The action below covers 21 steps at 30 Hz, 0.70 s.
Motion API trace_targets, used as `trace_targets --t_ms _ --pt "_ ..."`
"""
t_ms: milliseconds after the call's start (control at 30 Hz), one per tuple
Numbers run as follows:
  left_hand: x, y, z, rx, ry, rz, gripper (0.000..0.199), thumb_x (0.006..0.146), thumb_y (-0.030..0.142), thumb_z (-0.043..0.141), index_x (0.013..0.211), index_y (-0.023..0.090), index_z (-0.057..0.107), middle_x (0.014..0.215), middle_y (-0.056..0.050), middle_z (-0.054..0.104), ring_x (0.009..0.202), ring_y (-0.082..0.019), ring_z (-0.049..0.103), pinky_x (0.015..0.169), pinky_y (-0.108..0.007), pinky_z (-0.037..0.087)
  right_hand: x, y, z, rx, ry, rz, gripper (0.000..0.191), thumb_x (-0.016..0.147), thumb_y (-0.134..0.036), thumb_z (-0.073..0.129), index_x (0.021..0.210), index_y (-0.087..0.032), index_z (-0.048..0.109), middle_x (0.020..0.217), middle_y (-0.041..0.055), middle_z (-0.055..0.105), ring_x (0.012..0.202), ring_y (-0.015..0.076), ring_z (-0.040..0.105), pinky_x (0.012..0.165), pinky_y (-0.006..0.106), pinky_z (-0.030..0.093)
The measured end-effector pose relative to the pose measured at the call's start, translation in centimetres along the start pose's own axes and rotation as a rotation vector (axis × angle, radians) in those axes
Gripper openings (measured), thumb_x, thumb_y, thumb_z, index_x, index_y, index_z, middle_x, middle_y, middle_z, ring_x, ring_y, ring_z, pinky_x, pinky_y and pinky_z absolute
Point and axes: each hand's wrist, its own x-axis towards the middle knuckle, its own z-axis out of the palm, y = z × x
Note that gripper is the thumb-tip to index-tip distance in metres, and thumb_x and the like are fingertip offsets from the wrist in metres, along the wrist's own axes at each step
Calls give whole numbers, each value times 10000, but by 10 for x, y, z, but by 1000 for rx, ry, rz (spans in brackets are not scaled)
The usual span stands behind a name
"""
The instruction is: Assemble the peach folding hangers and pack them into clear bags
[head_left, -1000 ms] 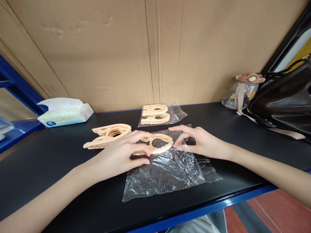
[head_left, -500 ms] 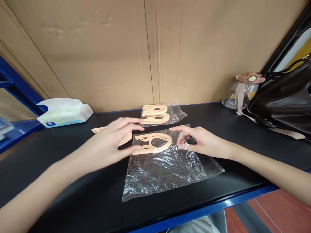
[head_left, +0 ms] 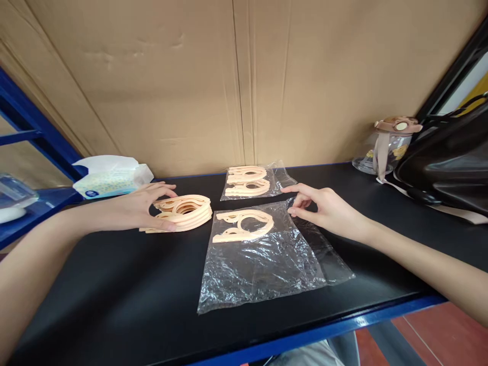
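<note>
Several cream folding hangers lie stacked (head_left: 190, 211) on the black table, left of centre. My left hand (head_left: 147, 207) is at the stack's left end, thumb on the near side and fingers on the far side, closed around it. A clear plastic bag (head_left: 263, 269) lies flat at the centre, with cream hangers (head_left: 249, 226) on or in its upper part; which of the two I cannot tell. My right hand (head_left: 314, 206) is at the bag's upper right edge, thumb and fingers bent with a gap between, no object visible in it. Behind lies another clear bag with cream hangers (head_left: 247, 180).
At the back left stands a tissue pack (head_left: 112, 178). A bottle with a strap (head_left: 392, 145) and a dark bag (head_left: 450, 157) are at the back right. Cardboard (head_left: 171, 76) walls the rear. A blue edge (head_left: 305, 330) runs along the table's front.
My left hand has moved left, from beside the centre bag's hangers to the stack, and now grips it. My right hand is nearly where it was. The view has shifted slightly.
</note>
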Motion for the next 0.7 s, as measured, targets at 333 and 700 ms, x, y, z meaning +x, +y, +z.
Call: trace_targets --t_ms 333,700 --pt "-10 41 -2 -88 184 71 732 771 545 593 1341 151 355 1410 -142 403 1224 -328 445 1003 -436 353 -2 -3 -1 -55 133 -61 289 879 -356 557 1138 -231 582 785 -24 678 748 152 637 752 324 479" --pt "-22 120 55 75 577 495 667 672 548 700 1154 149 469 1074 -99 617 944 -293 572 804 -412 432 -15 -28 9 -192 -16 -466 566 811 -517 629 1257 -188 515 1205 98 564 1069 203 542 889 353 446"
